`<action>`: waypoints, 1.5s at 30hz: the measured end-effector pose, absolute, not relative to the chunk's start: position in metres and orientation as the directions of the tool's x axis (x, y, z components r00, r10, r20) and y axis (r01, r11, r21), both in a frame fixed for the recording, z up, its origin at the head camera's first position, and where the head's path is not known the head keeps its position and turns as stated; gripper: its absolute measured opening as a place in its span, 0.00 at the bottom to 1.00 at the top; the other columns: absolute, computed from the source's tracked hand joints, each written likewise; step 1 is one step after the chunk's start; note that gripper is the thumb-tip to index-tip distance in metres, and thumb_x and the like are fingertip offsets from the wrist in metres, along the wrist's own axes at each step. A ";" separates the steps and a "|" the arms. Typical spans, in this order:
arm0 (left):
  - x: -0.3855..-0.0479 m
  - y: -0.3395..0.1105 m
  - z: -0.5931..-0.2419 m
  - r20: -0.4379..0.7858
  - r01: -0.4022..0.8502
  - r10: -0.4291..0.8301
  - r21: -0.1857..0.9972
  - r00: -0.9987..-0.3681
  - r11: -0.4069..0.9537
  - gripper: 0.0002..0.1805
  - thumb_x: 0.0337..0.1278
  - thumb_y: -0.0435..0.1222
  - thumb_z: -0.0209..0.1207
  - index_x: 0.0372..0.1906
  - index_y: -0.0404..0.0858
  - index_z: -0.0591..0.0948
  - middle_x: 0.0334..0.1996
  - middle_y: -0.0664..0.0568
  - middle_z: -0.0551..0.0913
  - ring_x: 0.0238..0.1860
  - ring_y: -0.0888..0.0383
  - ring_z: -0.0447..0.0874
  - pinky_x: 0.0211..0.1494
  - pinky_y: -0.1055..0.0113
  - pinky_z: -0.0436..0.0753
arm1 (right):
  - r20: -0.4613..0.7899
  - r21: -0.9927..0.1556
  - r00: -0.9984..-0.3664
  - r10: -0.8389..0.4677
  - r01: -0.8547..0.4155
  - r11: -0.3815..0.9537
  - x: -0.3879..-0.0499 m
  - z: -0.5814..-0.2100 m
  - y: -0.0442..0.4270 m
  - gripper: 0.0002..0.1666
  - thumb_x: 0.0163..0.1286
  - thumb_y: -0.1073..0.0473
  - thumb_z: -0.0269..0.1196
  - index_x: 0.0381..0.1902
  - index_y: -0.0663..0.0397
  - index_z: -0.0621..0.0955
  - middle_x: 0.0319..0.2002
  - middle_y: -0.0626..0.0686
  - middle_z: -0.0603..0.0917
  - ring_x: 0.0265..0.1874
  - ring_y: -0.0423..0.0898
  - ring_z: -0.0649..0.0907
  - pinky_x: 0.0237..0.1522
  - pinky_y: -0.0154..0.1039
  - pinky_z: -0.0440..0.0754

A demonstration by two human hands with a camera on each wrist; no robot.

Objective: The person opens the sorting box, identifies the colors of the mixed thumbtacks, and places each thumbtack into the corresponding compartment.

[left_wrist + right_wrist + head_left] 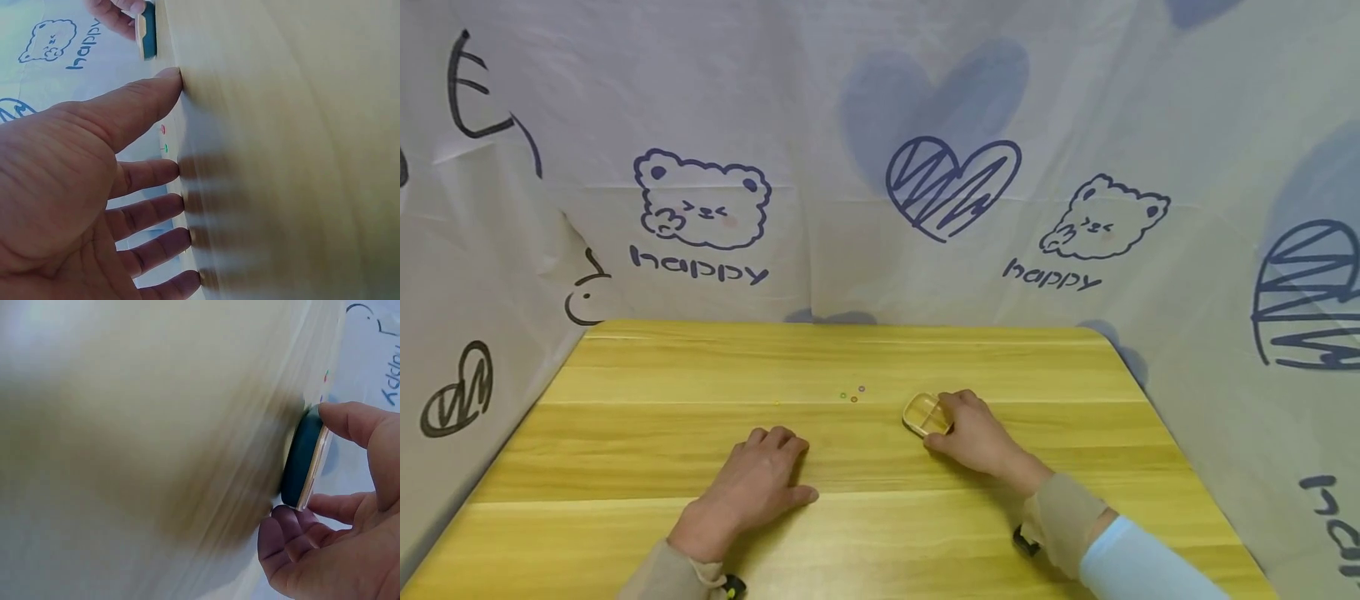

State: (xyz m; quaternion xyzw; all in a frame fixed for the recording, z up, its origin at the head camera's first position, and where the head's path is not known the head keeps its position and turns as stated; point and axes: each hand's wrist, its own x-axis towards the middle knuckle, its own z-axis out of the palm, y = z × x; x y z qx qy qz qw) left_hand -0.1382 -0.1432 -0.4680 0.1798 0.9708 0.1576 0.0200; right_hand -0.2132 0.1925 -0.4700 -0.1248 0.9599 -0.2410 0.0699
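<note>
A small rounded pill box (927,414) with a clear, divided top and a dark teal base (303,459) lies flat on the table. My right hand (981,437) grips it by its edges, thumb on one side and fingers on the other. To the left, my left hand (756,483) rests its spread fingertips on the tabletop and holds nothing. Between and beyond the hands lie tiny coloured rings: a purple one (862,388), a green one (843,396) and an orange-red one (853,399) close together. A tiny yellow piece (777,403) sits apart, just beyond the left fingers.
The wood-grain table (895,542) has rounded far corners. White cloth (820,125) printed with bears, hearts and the word "happy" hangs behind it and along both sides. A dark strap (1026,542) shows under the right sleeve.
</note>
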 end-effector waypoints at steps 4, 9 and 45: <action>-0.136 -0.142 -0.470 0.011 0.332 0.354 0.378 -0.935 0.865 0.36 0.57 0.51 0.76 0.63 0.33 0.81 0.62 0.39 0.80 0.63 0.39 0.76 0.67 0.43 0.78 | -0.076 -0.502 -0.947 -0.313 -0.235 0.833 -0.204 -0.471 0.186 0.46 0.67 0.50 0.74 0.76 0.64 0.70 0.68 0.65 0.75 0.61 0.59 0.79 0.61 0.57 0.81; -0.133 -0.140 -0.470 -0.001 0.332 0.377 0.469 -0.926 0.818 0.35 0.57 0.45 0.77 0.63 0.30 0.81 0.63 0.39 0.79 0.67 0.40 0.75 0.71 0.45 0.77 | -0.082 -0.534 -0.929 -0.361 -0.265 0.803 -0.195 -0.471 0.179 0.47 0.65 0.52 0.76 0.75 0.65 0.70 0.71 0.63 0.75 0.69 0.62 0.75 0.70 0.58 0.75; -0.145 -0.098 -0.471 0.048 0.462 0.508 0.496 -0.860 0.736 0.48 0.50 0.47 0.80 0.71 0.27 0.72 0.61 0.36 0.79 0.62 0.39 0.75 0.69 0.44 0.76 | -0.118 -0.605 -0.826 -0.551 -0.380 0.699 -0.169 -0.473 0.158 0.41 0.66 0.46 0.76 0.74 0.45 0.75 0.62 0.50 0.81 0.57 0.47 0.78 0.62 0.53 0.79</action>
